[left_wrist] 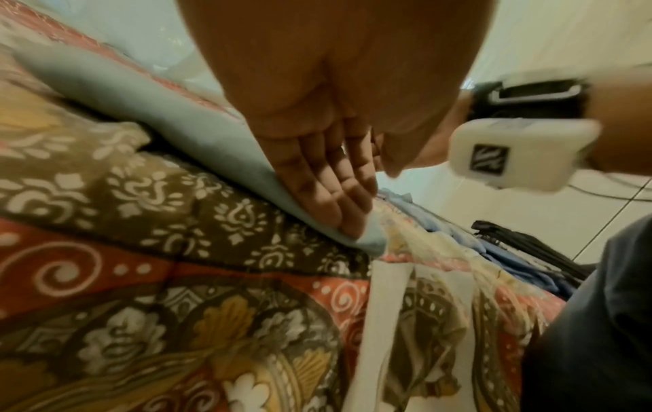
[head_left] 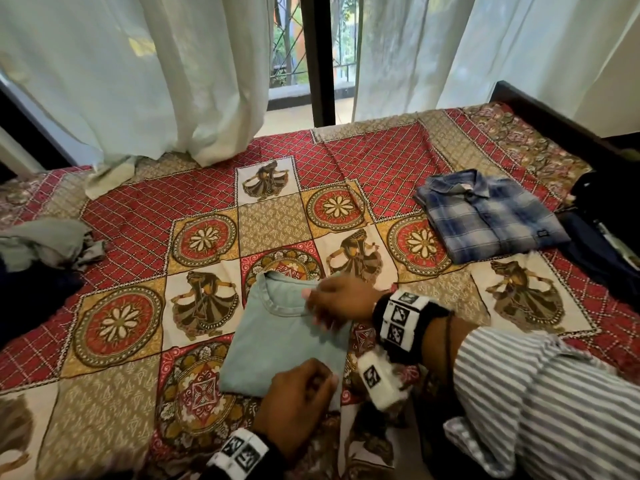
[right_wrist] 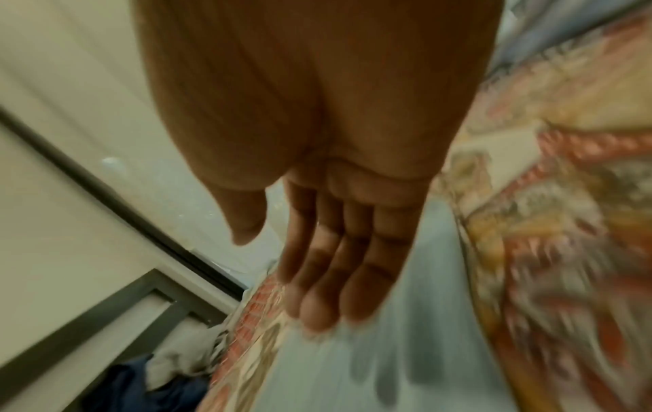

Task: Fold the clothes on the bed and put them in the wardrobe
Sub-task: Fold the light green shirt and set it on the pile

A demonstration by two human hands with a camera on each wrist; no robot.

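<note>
My pale blue-green cotton T-shirt (head_left: 277, 344) lies folded on the bed's red patterned quilt (head_left: 138, 209). My left hand (head_left: 294, 396) presses its near corner with straight fingers (left_wrist: 328, 195), while my right hand (head_left: 337, 301), fingers (right_wrist: 338, 281) flat, smooths near the collar to set the creases. A folded blue plaid shirt (head_left: 488, 216) waits well apart.

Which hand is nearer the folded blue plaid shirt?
Right. The right hand rests by the collar of the light blue T-shirt, closer to the plaid shirt; the left hand is at the T-shirt's near edge, farther away.
</note>
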